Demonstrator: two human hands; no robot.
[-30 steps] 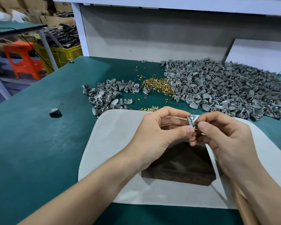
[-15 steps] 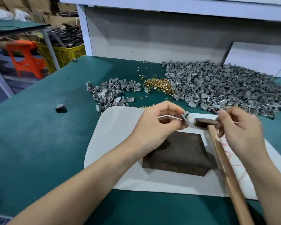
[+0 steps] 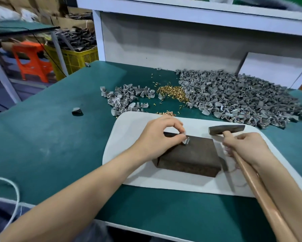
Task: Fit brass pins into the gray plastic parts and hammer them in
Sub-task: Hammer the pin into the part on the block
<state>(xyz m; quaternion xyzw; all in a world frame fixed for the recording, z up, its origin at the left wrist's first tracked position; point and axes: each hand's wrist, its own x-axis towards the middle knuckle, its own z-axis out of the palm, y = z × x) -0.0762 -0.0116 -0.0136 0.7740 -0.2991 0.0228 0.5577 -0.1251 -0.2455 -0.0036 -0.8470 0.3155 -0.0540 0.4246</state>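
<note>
A green-topped table (image 3: pixel 50 145) fills the view. Its far right carries a broad heap of gray plastic parts (image 3: pixel 242 100). Near the middle lies a white mat (image 3: pixel 129 168) with rounded corners, and on it sits a dark block (image 3: pixel 195 158). A hammer (image 3: pixel 227 129) with a pale wooden handle runs from the near right corner toward the block, its dark head standing over the mat just right of the block's far edge. A smaller heap of gray parts (image 3: pixel 125 98) sits far left of the mat. The right hand (image 3: pixel 247 147) is wrapped round the hammer's handle close under the head. The left hand (image 3: pixel 157 137) pinches one gray part (image 3: pixel 186 141) between thumb and forefinger, holding it down on the block's top near the far edge. A pile of brass pins (image 3: pixel 172 92) lies between the two heaps, with strays scattered around it. A lone gray part (image 3: pixel 76 110) rests well to the left. Whether the held part carries a pin is too small to tell.
</note>
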